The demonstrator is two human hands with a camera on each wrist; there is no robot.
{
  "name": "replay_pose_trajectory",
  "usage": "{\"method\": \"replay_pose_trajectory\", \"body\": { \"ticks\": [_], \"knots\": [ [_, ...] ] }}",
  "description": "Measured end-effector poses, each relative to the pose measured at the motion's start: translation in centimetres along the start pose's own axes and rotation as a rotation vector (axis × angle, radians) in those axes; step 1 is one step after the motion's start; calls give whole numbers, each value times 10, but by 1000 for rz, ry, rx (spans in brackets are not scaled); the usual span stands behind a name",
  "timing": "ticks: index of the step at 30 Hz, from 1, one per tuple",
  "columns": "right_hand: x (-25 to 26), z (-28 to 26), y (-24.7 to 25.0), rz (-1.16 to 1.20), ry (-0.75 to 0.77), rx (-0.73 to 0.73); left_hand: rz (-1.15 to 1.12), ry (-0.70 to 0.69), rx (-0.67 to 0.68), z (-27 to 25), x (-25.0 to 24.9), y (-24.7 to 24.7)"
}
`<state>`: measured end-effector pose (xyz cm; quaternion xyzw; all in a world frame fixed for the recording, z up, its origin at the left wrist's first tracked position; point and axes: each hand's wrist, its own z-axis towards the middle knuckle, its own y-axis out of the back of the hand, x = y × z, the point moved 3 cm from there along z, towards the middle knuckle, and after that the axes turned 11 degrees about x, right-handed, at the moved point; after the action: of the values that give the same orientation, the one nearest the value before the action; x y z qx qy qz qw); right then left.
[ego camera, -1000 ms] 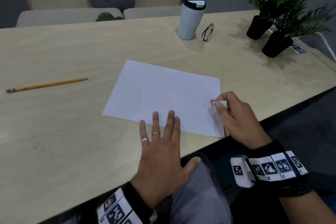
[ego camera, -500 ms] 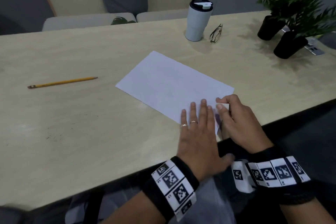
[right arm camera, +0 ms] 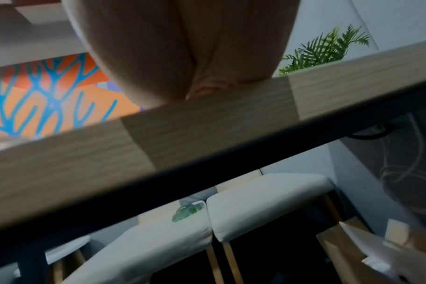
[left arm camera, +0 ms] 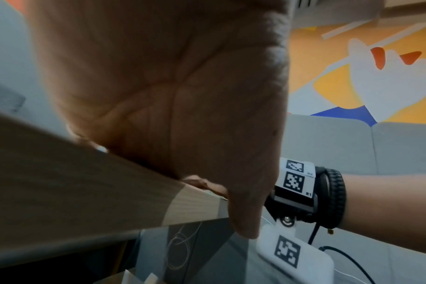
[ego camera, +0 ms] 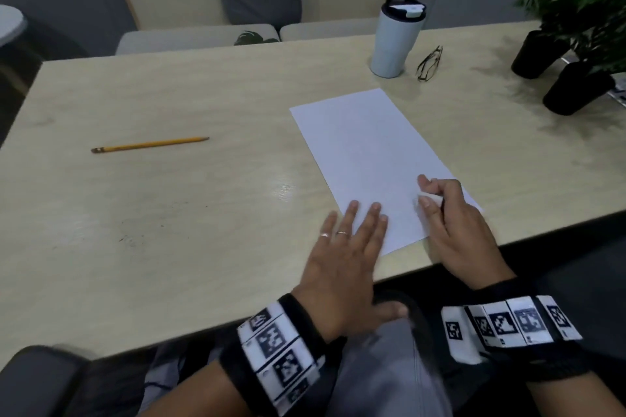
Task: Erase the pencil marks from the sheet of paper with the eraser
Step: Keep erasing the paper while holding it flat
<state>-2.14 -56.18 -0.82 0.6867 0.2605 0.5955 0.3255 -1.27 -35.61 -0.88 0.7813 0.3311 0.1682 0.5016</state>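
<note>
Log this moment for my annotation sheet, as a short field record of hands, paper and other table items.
left hand: fingers flat on the near corner of the sheet of paper, pressing it down
right hand: pinches the white eraser against the paper near its right edge
pencil marks: none legible in the head view
pencil: lies on the table, left of the paper, untouched
tumbler: upright beyond the paper
eyeglasses: right of the tumbler
potted plants: far right corner
</note>
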Motion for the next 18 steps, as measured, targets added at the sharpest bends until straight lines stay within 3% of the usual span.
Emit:
{"method": "replay_pose_trajectory", "body": {
  "ticks": [5,7,10,12,16,18],
  "knots": [
    [16,-6,-15,35,-68,-71,-113,365,73,-36,32,-1],
    [22,-6,-25,6,-53,-94,-183,313,21,-31,22,3],
    [26,-6,-34,-57,-42,-113,-156,48,-60,-10,-4,4],
    [26,-6,-35,-66,-53,-117,-88,12,-45,-4,-5,1],
    [24,-6,-33,-70,-50,-120,-125,368,44,-24,33,1],
    [25,-5,-35,-67,-55,-125,-159,459,84,-33,42,5]
  ]
}}
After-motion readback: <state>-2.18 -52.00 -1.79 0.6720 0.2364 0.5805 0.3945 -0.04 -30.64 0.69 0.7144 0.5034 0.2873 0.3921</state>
